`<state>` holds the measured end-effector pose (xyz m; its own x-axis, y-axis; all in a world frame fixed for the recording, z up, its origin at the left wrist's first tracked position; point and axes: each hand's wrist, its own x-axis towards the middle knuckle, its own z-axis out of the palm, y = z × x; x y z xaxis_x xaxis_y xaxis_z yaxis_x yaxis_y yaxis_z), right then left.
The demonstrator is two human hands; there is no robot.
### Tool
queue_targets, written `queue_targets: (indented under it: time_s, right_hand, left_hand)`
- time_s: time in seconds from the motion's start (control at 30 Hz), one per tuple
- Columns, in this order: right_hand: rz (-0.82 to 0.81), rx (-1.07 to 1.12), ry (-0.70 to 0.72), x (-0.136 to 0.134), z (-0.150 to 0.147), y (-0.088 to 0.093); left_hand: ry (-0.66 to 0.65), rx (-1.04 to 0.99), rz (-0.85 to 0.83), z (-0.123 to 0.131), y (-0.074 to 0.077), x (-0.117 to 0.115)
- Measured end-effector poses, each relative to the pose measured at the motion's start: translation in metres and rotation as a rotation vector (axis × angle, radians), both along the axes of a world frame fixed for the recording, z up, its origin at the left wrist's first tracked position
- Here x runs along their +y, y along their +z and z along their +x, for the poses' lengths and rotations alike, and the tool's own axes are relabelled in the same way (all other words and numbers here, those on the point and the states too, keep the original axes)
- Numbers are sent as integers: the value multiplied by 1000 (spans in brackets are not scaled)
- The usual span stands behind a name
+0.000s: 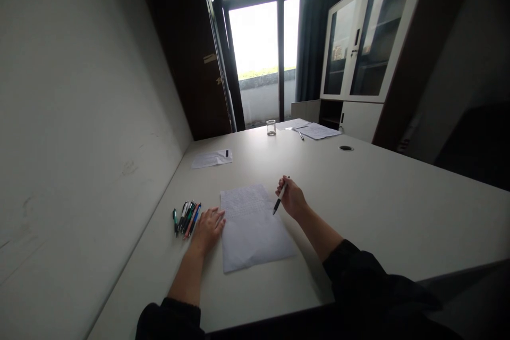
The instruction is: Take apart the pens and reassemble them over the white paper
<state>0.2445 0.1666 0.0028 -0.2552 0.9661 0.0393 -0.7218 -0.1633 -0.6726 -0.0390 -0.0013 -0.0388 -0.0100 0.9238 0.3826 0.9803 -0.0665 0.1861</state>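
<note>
A sheet of white paper [255, 241] lies on the table in front of me, its upper part covered with rows of faint writing. My right hand [294, 199] is closed around a white and black pen [280, 198], held above the sheet's right edge with the dark end pointing down. Flat on the table at the paper's left edge rests my left hand [209, 228], fingers stretched out and holding nothing. Just left of it lies a bunch of several pens [188, 218] in green, black, white, red and blue.
A white table [378, 207] meets a wall [79, 143] on the left. Farther back are a folded sheet [211, 159] with a small dark item on it, a glass [271, 128], a stack of papers [319, 130] and another pen [301, 136]. A round cable hole [346, 148] is at right.
</note>
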Motion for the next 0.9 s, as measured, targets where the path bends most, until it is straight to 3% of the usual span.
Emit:
queue_targets:
  time_s: [0.37, 0.57, 0.73, 0.9]
  right_hand:
    - [33, -115, 52, -8, -3, 8]
    - [9, -97, 80, -6, -5, 2]
    - [-7, -164, 61, -7, -11, -5]
    - [46, -201, 226, -19, -16, -2]
  left_hand:
    - [-5, 15, 8, -1, -1, 0]
    - [-25, 4, 57, 0, -1, 0]
    - [-65, -28, 157, 8, 12, -1]
    - [-172, -112, 269, 19, 26, -1]
